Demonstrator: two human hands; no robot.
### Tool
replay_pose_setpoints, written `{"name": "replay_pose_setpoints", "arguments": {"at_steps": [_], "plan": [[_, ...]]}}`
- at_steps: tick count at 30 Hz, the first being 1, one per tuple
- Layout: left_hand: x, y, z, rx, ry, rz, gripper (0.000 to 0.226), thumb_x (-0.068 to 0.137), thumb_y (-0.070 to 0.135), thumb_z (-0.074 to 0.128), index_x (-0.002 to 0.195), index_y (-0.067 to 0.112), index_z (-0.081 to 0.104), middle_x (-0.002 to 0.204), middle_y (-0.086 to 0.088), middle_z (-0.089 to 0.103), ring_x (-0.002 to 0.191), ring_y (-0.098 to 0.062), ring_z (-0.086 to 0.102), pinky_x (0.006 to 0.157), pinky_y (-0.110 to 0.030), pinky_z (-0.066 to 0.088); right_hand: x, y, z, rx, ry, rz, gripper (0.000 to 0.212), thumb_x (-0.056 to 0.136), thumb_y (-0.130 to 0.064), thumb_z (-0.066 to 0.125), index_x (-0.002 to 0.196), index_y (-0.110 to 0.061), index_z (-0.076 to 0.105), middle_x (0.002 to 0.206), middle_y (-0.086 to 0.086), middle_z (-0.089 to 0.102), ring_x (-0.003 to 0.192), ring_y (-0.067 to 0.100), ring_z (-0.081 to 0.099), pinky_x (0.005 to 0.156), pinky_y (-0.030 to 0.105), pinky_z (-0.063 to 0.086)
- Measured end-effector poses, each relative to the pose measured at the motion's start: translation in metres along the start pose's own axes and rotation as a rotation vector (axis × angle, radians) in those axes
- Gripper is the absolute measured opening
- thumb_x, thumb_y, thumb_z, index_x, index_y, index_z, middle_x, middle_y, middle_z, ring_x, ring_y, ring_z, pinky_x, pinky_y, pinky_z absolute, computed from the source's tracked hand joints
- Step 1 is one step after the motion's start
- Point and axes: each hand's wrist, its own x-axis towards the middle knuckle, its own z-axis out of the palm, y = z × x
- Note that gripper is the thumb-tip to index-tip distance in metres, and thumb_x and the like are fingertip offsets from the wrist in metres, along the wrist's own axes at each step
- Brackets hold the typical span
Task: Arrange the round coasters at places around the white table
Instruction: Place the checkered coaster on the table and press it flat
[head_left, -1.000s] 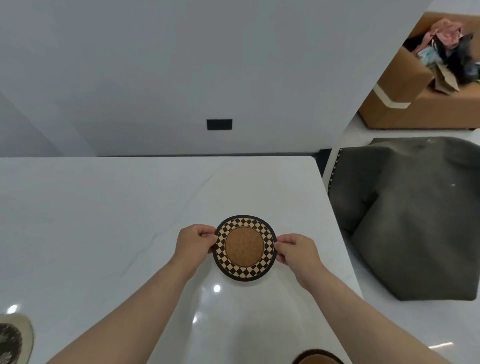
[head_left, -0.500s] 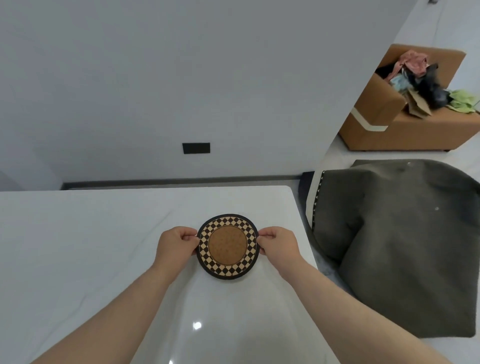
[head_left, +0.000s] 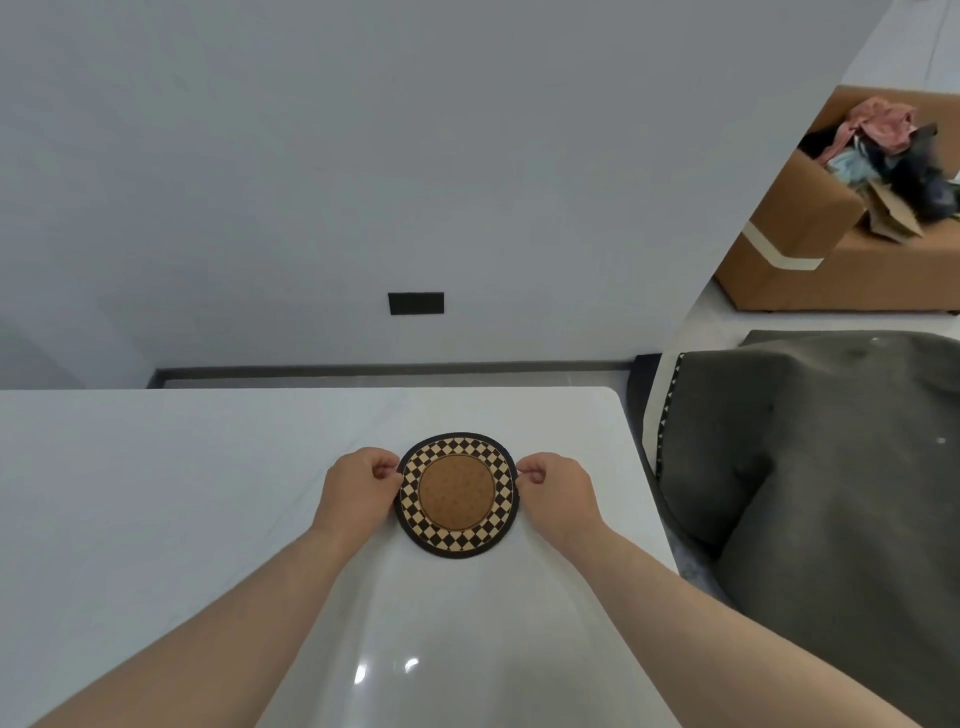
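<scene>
Right now only one round coaster (head_left: 457, 495) shows, with a cork-brown centre and a black-and-tan checkered ring, lying toward the far right corner of the white table (head_left: 156, 493). The left hand (head_left: 361, 491) pinches its left rim between thumb and curled fingers, and the right hand (head_left: 558, 491) pinches the right rim the same way, so both are closed narrowly on the coaster's edges; whether it lies fully flat on the tabletop or is held a hair above it cannot be told. As a judgement, this place is being set and is nearly done, needing only a release. How many places are already laid and how many coasters remain cannot be said, since the rest of the visible tabletop shows no others and no stack is in view. No brand, label or readable writing appears anywhere: the coaster carries pattern only, the black wall plate (head_left: 416, 303) is blank, and the brown sofa (head_left: 810, 260) beyond the grey cloth-covered seat (head_left: 831, 467) shows just a plain pale stripe
</scene>
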Motion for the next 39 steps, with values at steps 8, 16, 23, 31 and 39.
{"name": "replay_pose_setpoints", "arguments": {"at_steps": [8, 16, 23, 31, 39], "plan": [[-0.016, -0.045, -0.004, 0.728, -0.190, 0.304, 0.111, 0.068, 0.080, 0.042, 0.153, 0.017, 0.008, 0.162, -0.001, -0.001, 0.148, -0.015, -0.011, 0.121, -0.038, -0.005, -0.006, 0.036, 0.005, -0.609, -0.182, -0.283, 0.107, 0.072, -0.082, 0.039, 0.154, -0.019, 0.009, 0.164, 0.000, -0.001, 0.150, 0.018, -0.009, 0.122, 0.042, -0.003], [-0.016, -0.046, -0.003, 0.755, -0.179, 0.354, 0.119, 0.060, 0.087, 0.043, 0.152, 0.024, 0.004, 0.162, 0.000, -0.006, 0.147, -0.011, -0.015, 0.121, -0.037, -0.009, -0.004, 0.047, 0.009, -0.700, -0.173, -0.348, 0.102, 0.070, -0.088, 0.030, 0.153, -0.034, 0.002, 0.163, 0.004, -0.009, 0.148, 0.020, -0.018, 0.121, 0.044, -0.008], [-0.018, -0.042, -0.006, 0.708, -0.191, 0.361, 0.118, 0.053, 0.086, 0.053, 0.148, 0.026, 0.017, 0.161, 0.007, 0.007, 0.148, -0.010, -0.006, 0.121, -0.038, -0.006, -0.006, 0.044, 0.009, -0.719, -0.194, -0.360, 0.107, 0.067, -0.089, 0.032, 0.152, -0.030, 0.007, 0.163, 0.005, -0.008, 0.148, 0.022, -0.017, 0.121, 0.045, -0.008], [-0.017, -0.044, -0.007, 0.715, -0.195, 0.393, 0.112, 0.055, 0.087, 0.050, 0.146, 0.027, 0.024, 0.161, 0.009, 0.010, 0.148, -0.012, -0.004, 0.121, -0.039, -0.006, -0.007, 0.041, 0.008, -0.698, -0.194, -0.371, 0.101, 0.070, -0.085, 0.033, 0.150, -0.027, 0.015, 0.163, 0.004, -0.002, 0.149, 0.022, -0.013, 0.121, 0.044, -0.009], [-0.016, -0.046, -0.007, 0.754, -0.208, 0.387, 0.116, 0.057, 0.088, 0.044, 0.150, 0.028, 0.010, 0.162, 0.006, 0.002, 0.148, -0.013, -0.009, 0.121, -0.041, -0.006, -0.007, 0.041, 0.009, -0.714, -0.192, -0.370, 0.103, 0.071, -0.085, 0.030, 0.153, -0.029, 0.003, 0.163, 0.003, -0.002, 0.149, 0.022, -0.012, 0.122, 0.045, -0.007]]}}
